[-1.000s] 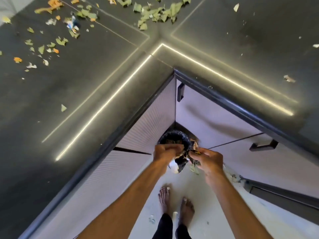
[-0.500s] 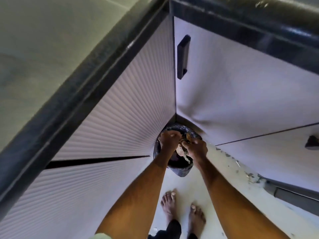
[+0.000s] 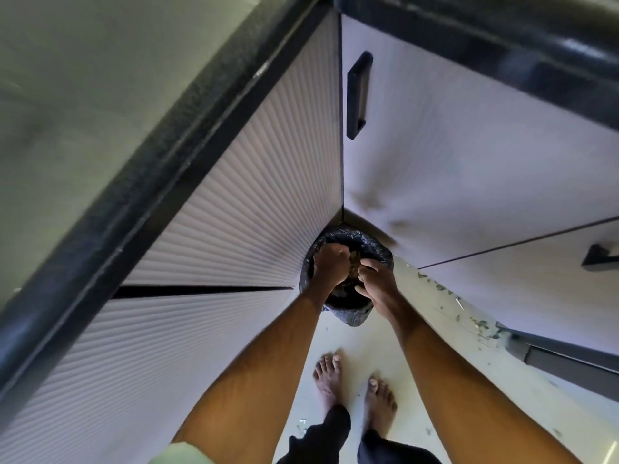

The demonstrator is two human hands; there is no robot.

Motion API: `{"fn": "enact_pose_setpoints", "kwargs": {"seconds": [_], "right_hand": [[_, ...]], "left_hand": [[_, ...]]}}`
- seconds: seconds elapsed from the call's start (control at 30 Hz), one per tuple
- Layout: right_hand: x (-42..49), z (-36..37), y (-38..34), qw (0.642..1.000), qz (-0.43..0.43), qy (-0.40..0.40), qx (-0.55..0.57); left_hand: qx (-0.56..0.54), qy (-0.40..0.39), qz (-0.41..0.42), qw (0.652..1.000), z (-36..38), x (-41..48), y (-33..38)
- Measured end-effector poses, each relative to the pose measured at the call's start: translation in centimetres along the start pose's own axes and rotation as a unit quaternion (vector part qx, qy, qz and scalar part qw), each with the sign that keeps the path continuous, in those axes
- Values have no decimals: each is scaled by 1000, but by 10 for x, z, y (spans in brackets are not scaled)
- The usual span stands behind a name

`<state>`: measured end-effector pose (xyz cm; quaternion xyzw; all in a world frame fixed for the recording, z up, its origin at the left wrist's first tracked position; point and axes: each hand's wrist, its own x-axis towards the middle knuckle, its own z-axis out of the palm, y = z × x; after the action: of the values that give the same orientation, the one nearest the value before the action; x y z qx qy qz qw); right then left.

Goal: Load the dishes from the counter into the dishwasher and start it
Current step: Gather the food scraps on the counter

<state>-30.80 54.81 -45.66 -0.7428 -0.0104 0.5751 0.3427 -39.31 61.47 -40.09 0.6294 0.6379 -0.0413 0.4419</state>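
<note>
- Dishes are nowhere in view. By the task they should be up on the bench, whose dark edge runs overhead with its top blurred.
- Judged from the task alone, they would be stiff, breakable and likely slick with food residue. Each is best taken by the rim, thumb above and fingers beneath, one or a few at a time.
- Both hands are low in the cabinet corner, over a bin lined with a black bag.
- The left hand is balled in a fist, and the right hand curls its fingers downward just beside it. Each grip is closed, but on what cannot be told. Brownish scraps show between them.
- This looks like clearing waste before loading, so the task seems barely begun.
- A black handle sits on the door above. Crumbs litter the floor along the right-hand cabinet base, and bare feet stand below the bin. No dishwasher can be picked out.
</note>
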Motion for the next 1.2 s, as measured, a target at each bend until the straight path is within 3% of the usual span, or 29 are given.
{"fn": "enact_pose_setpoints", "kwargs": {"seconds": [0.23,0.37,0.53,0.73,0.9,1.0,1.1,1.2], "right_hand": [[-113,-19,-66,993,-105,24,39],[-220,-29,-125,979,-190,52,49],[-322,-44,-186,930,-365,37,0],[-395,-27,-238,883,-465,11,-60],[-426,21,-262,837,-516,-63,-174],[-428,64,-262,798,-545,-103,-237],[-420,105,-259,766,-572,-117,-271],[-408,137,-264,761,-578,-109,-273]], "left_hand": [[-72,17,12,997,-69,-94,59],[-105,50,96,989,-125,-171,99],[-94,127,228,961,-193,-248,137],[-95,220,291,926,-264,-304,151],[-87,319,232,915,-318,-321,115],[-35,391,154,907,-336,-323,69],[19,387,14,922,-338,-310,24],[64,356,-87,928,-335,-283,7]]}}
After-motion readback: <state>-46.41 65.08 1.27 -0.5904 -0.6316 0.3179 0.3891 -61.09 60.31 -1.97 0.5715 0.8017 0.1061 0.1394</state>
